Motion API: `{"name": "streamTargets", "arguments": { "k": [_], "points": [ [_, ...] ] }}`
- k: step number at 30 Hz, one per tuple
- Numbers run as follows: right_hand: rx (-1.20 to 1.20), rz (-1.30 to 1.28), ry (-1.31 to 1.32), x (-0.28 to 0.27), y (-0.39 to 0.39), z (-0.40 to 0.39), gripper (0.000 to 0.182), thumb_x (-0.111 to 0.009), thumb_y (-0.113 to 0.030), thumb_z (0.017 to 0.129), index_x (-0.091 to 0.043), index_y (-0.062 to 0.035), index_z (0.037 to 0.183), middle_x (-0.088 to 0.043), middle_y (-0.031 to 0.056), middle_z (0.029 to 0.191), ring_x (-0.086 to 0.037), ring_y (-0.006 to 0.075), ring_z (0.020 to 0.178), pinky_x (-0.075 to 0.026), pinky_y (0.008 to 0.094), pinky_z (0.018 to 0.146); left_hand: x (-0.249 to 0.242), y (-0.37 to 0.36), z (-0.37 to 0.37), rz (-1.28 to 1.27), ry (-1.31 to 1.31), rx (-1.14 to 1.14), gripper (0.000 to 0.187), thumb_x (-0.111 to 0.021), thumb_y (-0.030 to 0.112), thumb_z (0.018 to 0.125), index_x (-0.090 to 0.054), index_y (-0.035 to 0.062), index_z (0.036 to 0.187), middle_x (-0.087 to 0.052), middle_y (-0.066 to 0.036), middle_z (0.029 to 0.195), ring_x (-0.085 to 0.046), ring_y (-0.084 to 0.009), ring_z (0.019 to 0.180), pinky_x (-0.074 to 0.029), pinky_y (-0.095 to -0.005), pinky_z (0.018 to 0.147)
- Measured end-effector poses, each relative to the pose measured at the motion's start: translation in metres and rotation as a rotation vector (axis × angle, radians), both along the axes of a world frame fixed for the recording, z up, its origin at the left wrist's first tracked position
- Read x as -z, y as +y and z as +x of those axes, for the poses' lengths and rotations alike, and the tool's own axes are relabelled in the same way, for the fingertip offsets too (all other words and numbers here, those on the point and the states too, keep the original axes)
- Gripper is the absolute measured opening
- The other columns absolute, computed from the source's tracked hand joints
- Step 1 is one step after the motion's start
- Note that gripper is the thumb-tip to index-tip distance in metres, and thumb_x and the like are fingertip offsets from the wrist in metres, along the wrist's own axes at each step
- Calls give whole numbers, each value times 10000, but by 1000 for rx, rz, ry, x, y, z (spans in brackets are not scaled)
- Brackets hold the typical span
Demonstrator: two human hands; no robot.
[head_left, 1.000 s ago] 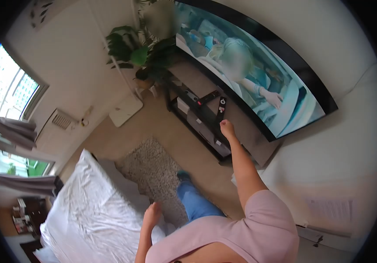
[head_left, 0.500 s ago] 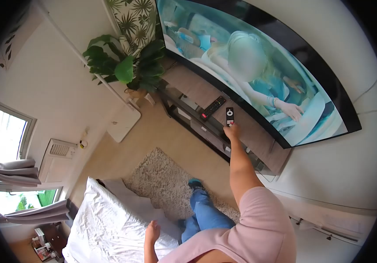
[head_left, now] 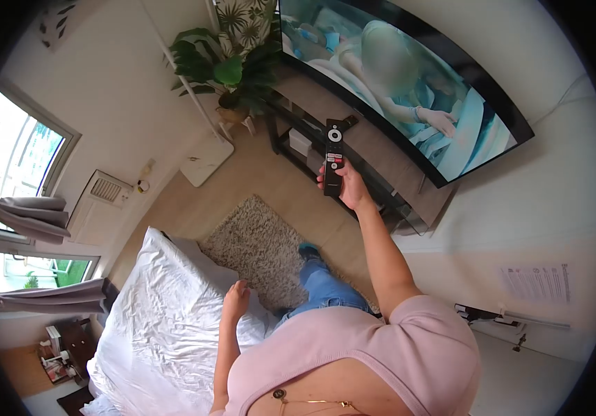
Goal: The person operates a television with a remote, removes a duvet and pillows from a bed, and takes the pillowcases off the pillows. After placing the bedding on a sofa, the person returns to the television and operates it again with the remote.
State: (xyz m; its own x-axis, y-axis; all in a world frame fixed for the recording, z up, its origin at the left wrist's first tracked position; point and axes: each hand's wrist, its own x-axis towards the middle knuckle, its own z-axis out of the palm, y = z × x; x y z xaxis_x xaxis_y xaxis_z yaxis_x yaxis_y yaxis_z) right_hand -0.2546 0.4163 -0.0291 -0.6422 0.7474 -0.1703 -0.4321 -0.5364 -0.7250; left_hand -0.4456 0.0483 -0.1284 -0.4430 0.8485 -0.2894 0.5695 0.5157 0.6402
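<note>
A black remote control [head_left: 334, 142] with a round white ring and red and white buttons is gripped in my right hand [head_left: 351, 186]. My fingers wrap its lower end, and it is held up in front of the TV stand [head_left: 374, 149]. Behind its upper end a second dark remote [head_left: 349, 122] lies on the stand, mostly hidden. Beside the white-covered bed [head_left: 166, 298], my left hand [head_left: 237, 299] hangs with its fingers curled in; no object shows in it.
A large curved television [head_left: 450, 166] stands on the stand, its screen lit. A leafy potted plant [head_left: 228, 69] is at the stand's far end. A shaggy rug [head_left: 256, 243] lies on the floor under my outstretched foot, between the bed and the stand.
My right hand has lifted the remote off the stand and drawn it back toward me. The view has shifted, and my left hand appears slightly higher in it.
</note>
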Motion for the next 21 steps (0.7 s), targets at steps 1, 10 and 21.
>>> {"name": "streamTargets", "arguments": {
  "k": [1, 10, 21],
  "points": [
    [-26, 32, 39, -1, -6, -2, 297, -432, -178, 774, -407, -61, 1046, -537, 142, 901, -573, 272, 804, -494, 384, 724, 0, -8, 0, 13, 6, 8, 244, -509, 158, 789, -505, 63, 1014, -569, -191, 935, -542, -374, 863, -436, -432, 730],
    [42, -68, -162, -46, -50, -9, 361, -504, -389, 817, -536, -32, 861, -588, 113, 724, -605, 259, 661, -506, 351, 578, 25, -79, 23, -114, -15, 26, 298, -494, 212, 784, -513, 57, 1038, -561, -211, 966, -526, -372, 913, -420, -429, 784],
    [86, -117, -296, -53, -45, -25, 463, -528, -520, 740, -513, -74, 616, -518, 62, 525, -524, 186, 437, -467, 319, 440, 25, -110, 33, -95, -97, -46, 320, -502, 211, 765, -520, 42, 1037, -566, -223, 976, -528, -377, 926, -423, -412, 796]
  ]
}}
